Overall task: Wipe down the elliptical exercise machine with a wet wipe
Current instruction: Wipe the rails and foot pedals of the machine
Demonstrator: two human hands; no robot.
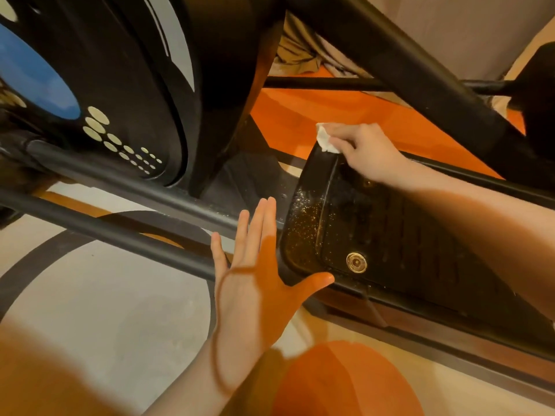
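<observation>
From my seat, the elliptical machine (126, 94) fills most of the view: heavy, rigid black steel and plastic, nothing I would try to shift, only rub against. Its flywheel housing sits upper left, and two long rails (120, 202) run from left down toward the right.

Next down in size is the foot pedal (390, 235), a stiff ribbed black tray. Its long axis runs from the toe lip near frame centre away to the lower right, and the toe end points toward the flywheel. Pale specks of dust sit on that toe lip, so I judge it is not yet clean.

My left hand (255, 283) is spread flat, fingers straight, the thumb tip touching the pedal's near edge, bracing rather than gripping.

My right hand (365, 153) has curled fingers pinching the wet wipe (326, 139) at the pedal's far top corner. The wipe is small, white, bunched, soft and limp; best held wadded as now and pressed firmly.
</observation>
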